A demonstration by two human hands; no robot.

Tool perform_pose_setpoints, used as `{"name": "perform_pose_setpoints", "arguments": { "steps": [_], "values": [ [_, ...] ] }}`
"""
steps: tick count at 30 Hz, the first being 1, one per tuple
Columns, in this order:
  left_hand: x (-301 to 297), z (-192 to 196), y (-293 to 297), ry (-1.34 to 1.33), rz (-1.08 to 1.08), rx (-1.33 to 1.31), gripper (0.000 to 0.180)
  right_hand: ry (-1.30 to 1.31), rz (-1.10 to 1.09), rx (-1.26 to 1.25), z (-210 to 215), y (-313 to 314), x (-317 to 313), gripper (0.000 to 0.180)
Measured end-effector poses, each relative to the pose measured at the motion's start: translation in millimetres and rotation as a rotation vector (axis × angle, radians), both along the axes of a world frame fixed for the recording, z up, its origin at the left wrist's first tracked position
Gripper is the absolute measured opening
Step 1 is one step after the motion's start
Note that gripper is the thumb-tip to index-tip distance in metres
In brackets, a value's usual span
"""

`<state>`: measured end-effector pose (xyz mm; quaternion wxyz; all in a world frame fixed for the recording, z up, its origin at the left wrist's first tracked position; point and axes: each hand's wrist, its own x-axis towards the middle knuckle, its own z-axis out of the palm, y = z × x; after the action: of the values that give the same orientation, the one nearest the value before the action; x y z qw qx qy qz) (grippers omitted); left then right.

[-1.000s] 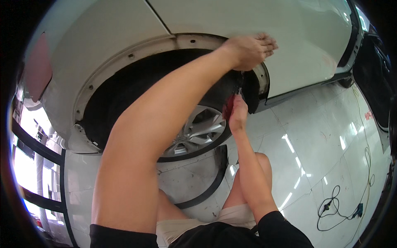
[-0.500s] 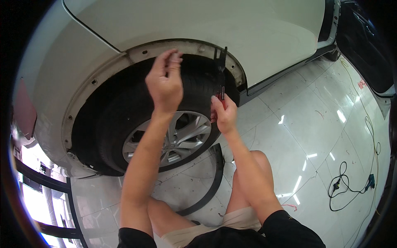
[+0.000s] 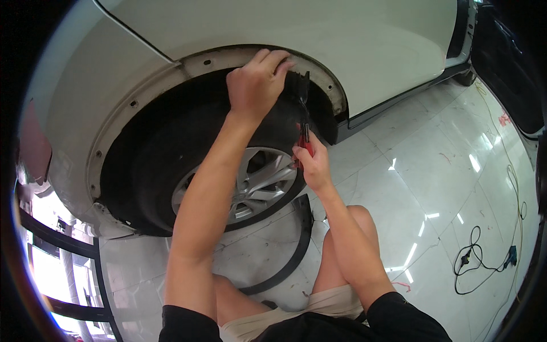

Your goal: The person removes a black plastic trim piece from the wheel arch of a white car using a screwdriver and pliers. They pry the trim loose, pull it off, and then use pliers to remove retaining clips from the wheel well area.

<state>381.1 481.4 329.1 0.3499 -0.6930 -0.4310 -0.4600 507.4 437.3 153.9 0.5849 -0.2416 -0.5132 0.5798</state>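
I crouch beside a white car's wheel arch (image 3: 171,74). My left hand (image 3: 256,85) is raised to the upper right part of the arch and grips a black liner piece (image 3: 299,85) at the arch edge. My right hand (image 3: 310,162) sits just below it, closed on a red-handled tool (image 3: 305,139) whose thin black shaft points up toward the liner piece. The tyre and silver alloy wheel (image 3: 256,182) fill the arch behind both forearms.
A curved black trim strip (image 3: 293,253) lies on the glossy tiled floor by my knees. A black cable with a plug (image 3: 478,259) trails at the right. An open dark car door (image 3: 513,62) stands at the far right. Black rails (image 3: 62,242) run at the left.
My left hand came down from the body panel, then back up to the arch edge and took hold of the black liner piece. My right hand stayed by the tyre with the tool.
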Motion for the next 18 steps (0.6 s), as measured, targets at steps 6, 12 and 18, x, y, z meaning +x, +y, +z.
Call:
{"name": "perform_pose_setpoints", "arguments": {
  "steps": [6, 12, 18],
  "values": [
    [4, 15, -20, -0.354, -0.157, -0.093, 0.015, 0.05, 0.137, -0.043, 13, 0, -5, 0.049],
    [-31, 72, -45, -0.179, -0.243, 0.146, 0.017, 0.066, 0.238, -0.203, 42, -5, 3, 0.032],
    [-55, 104, -50, -0.011, -0.182, 0.103, 0.019, 0.134, 0.289, -0.185, 26, 1, -5, 0.016]
  ]
}}
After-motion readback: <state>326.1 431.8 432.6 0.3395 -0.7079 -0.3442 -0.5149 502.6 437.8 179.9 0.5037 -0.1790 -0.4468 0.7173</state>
